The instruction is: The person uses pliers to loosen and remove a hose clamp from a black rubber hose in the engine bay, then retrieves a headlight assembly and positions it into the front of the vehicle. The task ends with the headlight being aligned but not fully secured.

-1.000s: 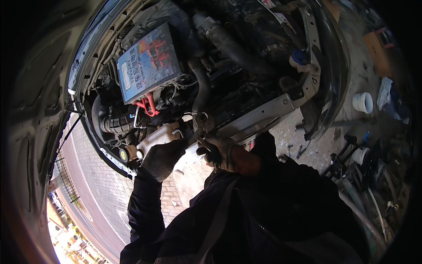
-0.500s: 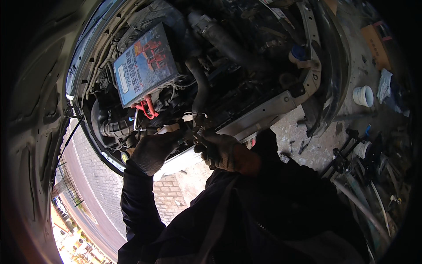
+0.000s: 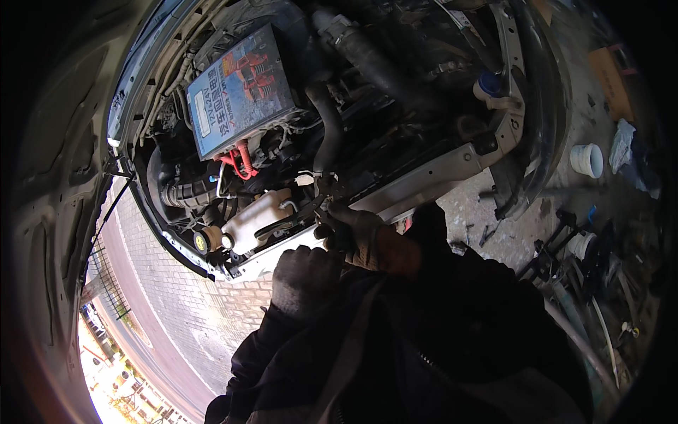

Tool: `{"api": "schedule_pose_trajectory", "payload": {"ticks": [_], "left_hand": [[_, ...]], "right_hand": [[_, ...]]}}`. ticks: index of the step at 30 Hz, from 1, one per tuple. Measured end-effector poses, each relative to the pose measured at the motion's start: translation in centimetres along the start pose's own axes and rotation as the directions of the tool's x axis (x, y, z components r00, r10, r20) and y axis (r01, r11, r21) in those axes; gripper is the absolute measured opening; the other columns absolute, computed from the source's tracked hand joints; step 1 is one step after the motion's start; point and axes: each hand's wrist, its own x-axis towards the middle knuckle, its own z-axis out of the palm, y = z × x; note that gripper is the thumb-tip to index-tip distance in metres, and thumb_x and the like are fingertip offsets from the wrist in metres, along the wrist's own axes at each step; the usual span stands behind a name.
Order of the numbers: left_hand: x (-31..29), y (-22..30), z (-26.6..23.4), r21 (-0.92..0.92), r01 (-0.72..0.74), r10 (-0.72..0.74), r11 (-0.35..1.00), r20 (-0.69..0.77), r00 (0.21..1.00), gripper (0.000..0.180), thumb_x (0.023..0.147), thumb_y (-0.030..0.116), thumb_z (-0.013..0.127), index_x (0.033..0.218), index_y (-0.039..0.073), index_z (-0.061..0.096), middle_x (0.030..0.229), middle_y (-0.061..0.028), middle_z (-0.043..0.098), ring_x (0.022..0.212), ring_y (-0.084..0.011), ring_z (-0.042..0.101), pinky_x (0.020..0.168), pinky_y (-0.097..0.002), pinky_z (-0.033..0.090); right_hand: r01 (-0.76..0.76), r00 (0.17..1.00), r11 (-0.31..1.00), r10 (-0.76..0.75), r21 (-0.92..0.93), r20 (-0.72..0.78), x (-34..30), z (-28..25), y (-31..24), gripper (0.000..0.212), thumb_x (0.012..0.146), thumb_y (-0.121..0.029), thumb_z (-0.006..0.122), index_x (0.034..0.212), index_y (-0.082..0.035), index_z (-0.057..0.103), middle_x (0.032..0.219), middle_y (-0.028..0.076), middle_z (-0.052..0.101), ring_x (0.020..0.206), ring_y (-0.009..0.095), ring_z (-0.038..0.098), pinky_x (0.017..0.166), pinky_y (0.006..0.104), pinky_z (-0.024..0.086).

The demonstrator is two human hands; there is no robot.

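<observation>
Working remotely, I saw the pliers [image 3: 305, 211] with 1 dark handle crossing the white tank [image 3: 247, 220]. Right of the tank, my right hand [image 3: 357, 237] was curled around them; below it, my left hand [image 3: 305, 275] was balled (contents hidden from me).

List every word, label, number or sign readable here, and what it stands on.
Printed wording is not copied out; by place:
Blue box: large characters and a line with numbers, legible, beside a red picture; smaller print too small to read.
Yellow-faced round cap: dark symbol, too small to make out.
Brown carton: any marks too blurred to read.
</observation>
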Motion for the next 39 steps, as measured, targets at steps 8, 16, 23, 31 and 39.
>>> {"api": "schedule_pose_trajectory", "payload": {"ticks": [8,16,23,31,39], "left_hand": [[-1.8,0.9,2.9,0.005,0.164,-0.163,0.986,-0.101,0.981,0.031,0.089,0.036,0.080,0.080,0.013,0.061,0.074,-0.0067,0.059,0.069,-0.0287,0.059,0.059,-0.0487,0.043],[-1.3,3.0,2.6,0.059,0.240,-0.211,0.969,-0.314,0.926,0.032,0.088,0.039,0.082,0.083,0.012,0.065,0.071,-0.0057,0.058,0.068,-0.0297,0.062,0.061,-0.0476,0.048],[-1.0,4.2,2.7,0.068,0.316,-0.297,0.946,-0.205,0.933,0.030,0.088,0.035,0.084,0.081,0.012,0.066,0.069,-0.0061,0.060,0.065,-0.0292,0.063,0.057,-0.0472,0.048],[-2.2,1.5,2.9,-0.177,0.508,-0.515,0.843,-0.540,0.665,0.061,0.089,0.029,0.089,0.138,0.003,0.062,0.132,-0.0176,0.063,0.122,-0.0384,0.061,0.101,-0.0504,0.053],[-0.6,-5.8,6.2,-0.995,-0.017,-0.852,-0.094,0.071,0.518,0.041,0.117,0.030,0.057,0.142,-0.001,0.065,0.136,-0.0147,0.072,0.122,-0.0251,0.073,0.103,-0.0387,0.061]], "right_hand": [[-0.014,1.000,0.996,0.014,-0.092,-0.008,-0.4,0.1,0.2,0.038,0.115,-0.043,0.059,0.123,-0.008,0.069,0.099,0.007,0.073,0.077,0.017,0.070,0.065,0.0352,0.060],[-0.034,0.999,0.999,0.034,-0.012,0.000,1.1,-0.7,0.6,0.038,0.116,-0.042,0.056,0.120,-0.006,0.066,0.096,0.008,0.071,0.076,0.021,0.070,0.066,0.0347,0.059],[-0.024,0.989,1.000,0.021,0.020,0.149,1.2,-1.8,0.5,0.034,0.114,-0.037,0.061,0.124,-0.004,0.065,0.093,0.012,0.073,0.072,0.025,0.071,0.062,0.0390,0.060],[-0.027,0.985,0.997,0.014,0.073,0.172,1.8,-2.5,0.6,0.037,0.114,-0.039,0.063,0.126,-0.004,0.065,0.097,0.012,0.074,0.077,0.025,0.073,0.060,0.0383,0.061],[0.007,0.963,1.000,-0.007,-0.001,0.269,1.3,-2.2,0.2,0.035,0.115,-0.041,0.059,0.127,-0.009,0.066,0.100,0.007,0.074,0.079,0.019,0.072,0.066,0.0347,0.060]]}}
